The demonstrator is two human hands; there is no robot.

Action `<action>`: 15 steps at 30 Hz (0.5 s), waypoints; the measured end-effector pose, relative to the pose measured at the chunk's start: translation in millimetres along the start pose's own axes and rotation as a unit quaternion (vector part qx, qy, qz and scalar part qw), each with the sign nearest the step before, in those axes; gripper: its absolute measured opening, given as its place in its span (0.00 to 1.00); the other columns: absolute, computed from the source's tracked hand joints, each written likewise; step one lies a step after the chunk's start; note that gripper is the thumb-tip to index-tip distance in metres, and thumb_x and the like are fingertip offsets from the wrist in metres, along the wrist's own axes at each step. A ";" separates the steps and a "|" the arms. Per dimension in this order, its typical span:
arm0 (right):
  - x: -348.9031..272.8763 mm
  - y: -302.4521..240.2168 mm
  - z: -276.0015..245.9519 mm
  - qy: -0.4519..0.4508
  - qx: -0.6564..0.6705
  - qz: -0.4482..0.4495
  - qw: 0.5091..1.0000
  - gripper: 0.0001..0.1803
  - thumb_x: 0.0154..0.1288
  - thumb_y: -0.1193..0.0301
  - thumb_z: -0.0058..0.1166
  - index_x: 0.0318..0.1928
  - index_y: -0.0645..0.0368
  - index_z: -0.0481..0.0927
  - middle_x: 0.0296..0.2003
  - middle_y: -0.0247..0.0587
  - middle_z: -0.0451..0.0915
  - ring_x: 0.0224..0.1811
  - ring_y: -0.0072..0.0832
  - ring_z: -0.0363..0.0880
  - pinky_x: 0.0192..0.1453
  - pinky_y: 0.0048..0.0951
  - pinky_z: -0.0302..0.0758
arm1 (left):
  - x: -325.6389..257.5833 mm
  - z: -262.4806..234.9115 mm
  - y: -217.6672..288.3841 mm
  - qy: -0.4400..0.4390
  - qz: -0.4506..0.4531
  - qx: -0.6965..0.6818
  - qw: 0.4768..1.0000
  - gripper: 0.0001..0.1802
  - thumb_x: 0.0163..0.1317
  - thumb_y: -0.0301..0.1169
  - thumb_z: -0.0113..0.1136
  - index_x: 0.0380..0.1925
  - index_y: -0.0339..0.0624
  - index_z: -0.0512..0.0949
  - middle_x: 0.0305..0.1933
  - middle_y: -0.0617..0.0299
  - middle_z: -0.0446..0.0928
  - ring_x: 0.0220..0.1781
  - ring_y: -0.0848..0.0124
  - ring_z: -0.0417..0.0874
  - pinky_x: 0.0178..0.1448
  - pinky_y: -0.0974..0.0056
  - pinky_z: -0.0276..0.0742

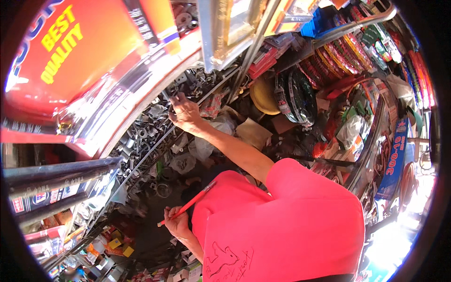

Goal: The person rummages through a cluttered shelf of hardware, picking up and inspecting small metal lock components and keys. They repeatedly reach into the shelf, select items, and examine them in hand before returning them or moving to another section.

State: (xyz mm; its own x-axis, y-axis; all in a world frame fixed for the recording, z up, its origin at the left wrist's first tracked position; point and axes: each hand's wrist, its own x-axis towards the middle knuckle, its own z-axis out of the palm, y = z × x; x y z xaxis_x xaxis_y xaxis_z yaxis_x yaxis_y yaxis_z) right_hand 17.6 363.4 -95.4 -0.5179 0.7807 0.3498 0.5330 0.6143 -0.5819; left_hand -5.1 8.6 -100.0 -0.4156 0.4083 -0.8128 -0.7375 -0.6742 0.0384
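Shelf [141, 120] of grey metal fittings [141, 134] meets the outstretched right hand [185, 115], fingers curled among them; whether it grips any I cannot tell. Left hand [177, 222], low, pinches a thin red rod [190, 203].

Person in pink shirt [291, 221]: one hand [185, 113] on metal fittings [141, 134], other hand [176, 223] w/ red pen [190, 203].
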 end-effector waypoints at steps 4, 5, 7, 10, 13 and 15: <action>7.7 18.1 1.8 0.112 0.015 -0.120 0.986 0.27 0.40 0.68 0.63 0.43 0.60 0.67 0.38 0.47 0.68 0.32 0.39 0.75 0.31 0.36 0.76 | -5.6 3.1 -12.4 -0.024 -0.001 0.077 0.997 0.08 0.63 0.31 0.48 0.30 0.38 0.70 0.16 0.69 0.62 0.22 0.76 0.66 0.34 0.69 0.61; 9.8 22.2 2.1 0.158 0.019 -0.160 0.974 0.28 0.38 0.68 0.64 0.43 0.60 0.67 0.38 0.47 0.68 0.32 0.39 0.75 0.32 0.36 0.76 | -6.8 5.1 -14.6 -0.023 -0.011 0.073 0.997 0.08 0.63 0.31 0.48 0.31 0.38 0.70 0.16 0.69 0.62 0.22 0.76 0.66 0.34 0.69 0.61; 10.1 28.0 -2.1 0.137 -0.021 -0.162 0.977 0.33 0.38 0.69 0.65 0.48 0.60 0.67 0.42 0.49 0.69 0.37 0.40 0.74 0.38 0.36 0.77 | -6.3 8.6 -16.2 -0.010 -0.005 0.066 0.998 0.08 0.63 0.32 0.48 0.31 0.38 0.70 0.15 0.69 0.62 0.22 0.76 0.66 0.34 0.69 0.61; 16.3 18.8 -1.1 0.090 -0.055 -0.115 0.988 0.26 0.41 0.69 0.62 0.44 0.61 0.71 0.42 0.48 0.70 0.38 0.36 0.75 0.33 0.33 0.78 | -7.2 14.6 -18.2 0.002 0.005 0.057 0.998 0.08 0.63 0.32 0.48 0.31 0.39 0.70 0.15 0.69 0.62 0.22 0.75 0.66 0.34 0.68 0.61; 16.2 -2.7 12.8 0.107 0.183 -0.060 0.975 0.13 0.52 0.74 0.55 0.40 0.58 0.75 0.34 0.39 0.74 0.27 0.25 0.74 0.20 0.19 0.76 | -12.8 23.1 -21.1 0.011 0.009 0.055 0.998 0.08 0.63 0.32 0.48 0.30 0.39 0.70 0.15 0.69 0.62 0.22 0.75 0.66 0.34 0.68 0.61; 12.2 -23.5 23.8 -0.075 0.558 0.139 0.814 0.11 0.59 0.76 0.50 0.43 0.54 0.75 0.29 0.35 0.77 0.17 0.20 0.71 0.15 0.13 0.72 | -12.5 23.4 -21.3 0.000 -0.002 0.060 0.998 0.08 0.63 0.32 0.48 0.30 0.39 0.70 0.15 0.69 0.62 0.22 0.75 0.67 0.34 0.68 0.62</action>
State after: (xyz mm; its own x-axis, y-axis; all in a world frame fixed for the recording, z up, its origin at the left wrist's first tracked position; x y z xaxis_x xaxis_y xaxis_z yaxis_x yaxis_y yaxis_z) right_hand -17.1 355.7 -94.9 -0.6020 0.7971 0.0458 -0.2540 -0.1368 -0.9575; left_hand 3.4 32.2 -77.1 -0.4128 0.4105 -0.8131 -0.7974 -0.5942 0.1049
